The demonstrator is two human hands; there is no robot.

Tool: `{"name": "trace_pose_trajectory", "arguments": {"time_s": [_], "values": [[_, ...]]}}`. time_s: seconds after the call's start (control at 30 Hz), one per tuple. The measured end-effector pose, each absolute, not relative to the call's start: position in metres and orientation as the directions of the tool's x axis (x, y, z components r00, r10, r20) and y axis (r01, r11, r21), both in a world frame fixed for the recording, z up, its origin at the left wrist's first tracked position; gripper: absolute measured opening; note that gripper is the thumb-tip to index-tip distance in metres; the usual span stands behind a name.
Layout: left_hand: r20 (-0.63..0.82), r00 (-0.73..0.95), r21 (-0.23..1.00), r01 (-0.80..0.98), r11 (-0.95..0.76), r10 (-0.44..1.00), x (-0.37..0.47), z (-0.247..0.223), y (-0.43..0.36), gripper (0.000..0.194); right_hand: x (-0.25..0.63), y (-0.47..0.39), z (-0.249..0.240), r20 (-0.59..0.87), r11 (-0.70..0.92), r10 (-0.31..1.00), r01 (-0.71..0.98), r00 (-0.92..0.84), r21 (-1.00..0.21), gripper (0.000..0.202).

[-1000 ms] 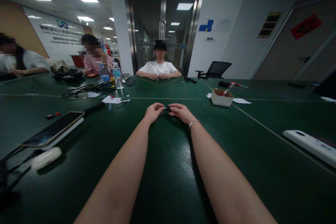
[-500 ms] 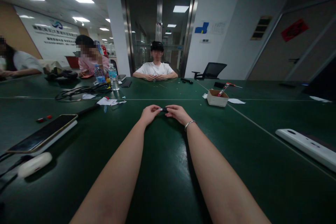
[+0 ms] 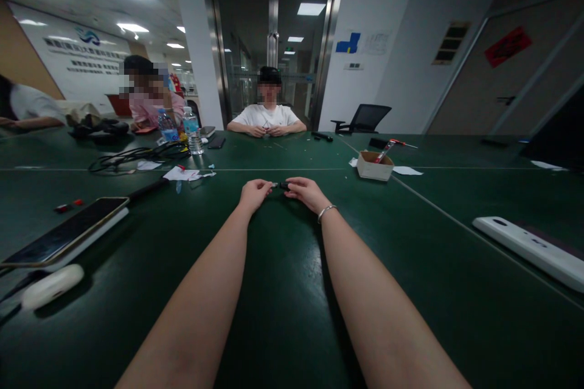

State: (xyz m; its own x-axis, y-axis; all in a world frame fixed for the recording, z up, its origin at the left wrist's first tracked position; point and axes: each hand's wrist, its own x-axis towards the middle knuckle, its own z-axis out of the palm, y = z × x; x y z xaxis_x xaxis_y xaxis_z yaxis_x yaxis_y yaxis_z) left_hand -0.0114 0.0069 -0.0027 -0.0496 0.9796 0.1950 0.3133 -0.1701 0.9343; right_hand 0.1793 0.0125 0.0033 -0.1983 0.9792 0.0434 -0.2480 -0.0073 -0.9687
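Above the green table (image 3: 283, 267), both hands are held close together in the middle of the view. My left hand (image 3: 255, 194) pinches a small silver piece (image 3: 274, 185) with a metallic look, between thumb and fingertips. Between the fingers of my right hand (image 3: 308, 192) is a small black piece (image 3: 283, 185), its end turned toward the silver one. A narrow gap seems to separate the two pieces. Both are too small to name exactly. A silver bracelet (image 3: 326, 211) circles my right wrist.
Left: a phone (image 3: 68, 228) on a white block, a white oval device (image 3: 52, 287), papers (image 3: 181, 174), black cables (image 3: 132, 157), bottles (image 3: 192, 134). Right: a small box (image 3: 375, 168) holding a tool, a white device (image 3: 529, 249). A person (image 3: 269, 115) sits opposite; others sit at left.
The silver and black pieces, which were touching or nearly so, now show a small gap as my hands have moved slightly apart. The whole view has shifted a little.
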Motion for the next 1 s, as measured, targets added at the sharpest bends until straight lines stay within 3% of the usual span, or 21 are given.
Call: {"name": "trace_pose_trajectory", "arguments": {"time_s": [1.0], "values": [[0.169,-0.040,0.914,0.381,-0.141,0.985,-0.0080,-0.0020,0.0050,0.032,0.1784,0.0074,0.0077,0.048,-0.004,0.963,-0.194,-0.265,-0.981,0.019]]}}
